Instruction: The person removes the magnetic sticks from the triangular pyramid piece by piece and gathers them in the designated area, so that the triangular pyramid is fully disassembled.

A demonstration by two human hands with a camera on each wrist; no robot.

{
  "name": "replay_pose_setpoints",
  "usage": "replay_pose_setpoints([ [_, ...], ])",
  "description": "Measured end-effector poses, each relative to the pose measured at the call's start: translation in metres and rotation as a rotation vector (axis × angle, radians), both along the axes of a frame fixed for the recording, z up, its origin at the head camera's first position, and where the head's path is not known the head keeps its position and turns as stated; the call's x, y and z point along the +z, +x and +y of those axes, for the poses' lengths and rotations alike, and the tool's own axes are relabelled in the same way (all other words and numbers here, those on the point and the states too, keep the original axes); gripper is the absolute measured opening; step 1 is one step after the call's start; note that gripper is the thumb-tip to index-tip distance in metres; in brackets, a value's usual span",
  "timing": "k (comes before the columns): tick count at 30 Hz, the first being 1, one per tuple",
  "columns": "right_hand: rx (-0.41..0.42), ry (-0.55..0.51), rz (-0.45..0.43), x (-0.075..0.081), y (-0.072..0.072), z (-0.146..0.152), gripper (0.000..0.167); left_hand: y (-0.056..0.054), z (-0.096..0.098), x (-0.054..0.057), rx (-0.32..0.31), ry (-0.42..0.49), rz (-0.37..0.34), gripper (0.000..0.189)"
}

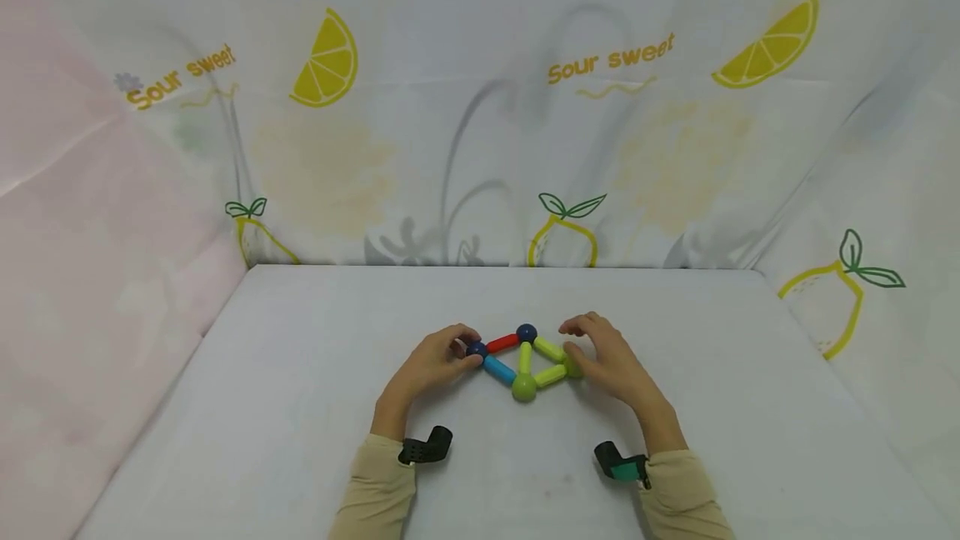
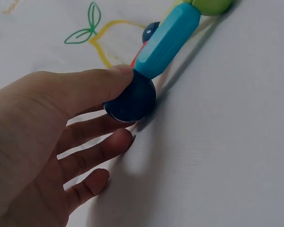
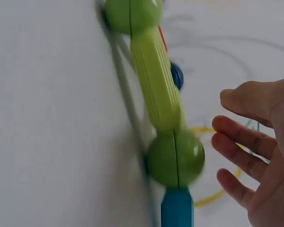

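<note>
A flat shape of short rods and balls from a stick-and-ball building toy lies mid-table in the head view. My left hand pinches its leftmost dark blue ball between thumb and fingers. From that ball run a red rod and a blue rod. The red one reaches another dark blue ball; the blue one ends at a green ball. Yellow-green rods link on to the right green ball, where another blue rod joins. Beside it, my right hand hovers with loosely bent fingers, apart from the ball in the right wrist view.
A white table carries the shape. Behind it hangs a pale cloth printed with lemons and lettering. A pinkish cloth side borders the left. Black wrist straps sit at both cuffs.
</note>
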State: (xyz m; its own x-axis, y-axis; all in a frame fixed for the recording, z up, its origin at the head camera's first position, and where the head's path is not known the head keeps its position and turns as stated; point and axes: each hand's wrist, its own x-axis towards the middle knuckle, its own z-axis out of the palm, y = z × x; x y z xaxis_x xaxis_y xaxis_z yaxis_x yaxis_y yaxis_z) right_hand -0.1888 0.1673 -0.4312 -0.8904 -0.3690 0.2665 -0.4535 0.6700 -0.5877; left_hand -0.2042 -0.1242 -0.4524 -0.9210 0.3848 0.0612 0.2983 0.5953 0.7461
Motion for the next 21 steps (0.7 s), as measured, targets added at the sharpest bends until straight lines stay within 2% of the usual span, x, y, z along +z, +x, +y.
replay_pose_setpoints([
  [4,0.111,0.031,0.01,0.003,-0.008,-0.04,0.031,0.0,0.004,-0.005,-0.042,0.029,0.022,0.027],
  [9,0.221,0.203,-0.001,0.0,-0.018,-0.068,0.028,-0.001,0.004,-0.011,-0.069,0.044,0.016,0.028],
  [11,0.233,0.261,0.001,-0.003,-0.021,-0.07,0.023,0.0,0.003,-0.012,-0.071,0.041,0.009,0.029],
  [13,0.227,0.27,0.007,-0.006,-0.022,-0.071,0.02,0.001,0.002,-0.013,-0.078,0.046,0.006,0.028],
  [18,0.152,0.237,0.035,-0.012,-0.025,-0.069,0.02,0.0,0.0,-0.012,-0.11,0.048,0.006,0.029],
  [21,0.135,0.217,0.036,-0.012,-0.025,-0.067,0.024,-0.001,0.0,-0.011,-0.12,0.039,0.0,0.029],
])
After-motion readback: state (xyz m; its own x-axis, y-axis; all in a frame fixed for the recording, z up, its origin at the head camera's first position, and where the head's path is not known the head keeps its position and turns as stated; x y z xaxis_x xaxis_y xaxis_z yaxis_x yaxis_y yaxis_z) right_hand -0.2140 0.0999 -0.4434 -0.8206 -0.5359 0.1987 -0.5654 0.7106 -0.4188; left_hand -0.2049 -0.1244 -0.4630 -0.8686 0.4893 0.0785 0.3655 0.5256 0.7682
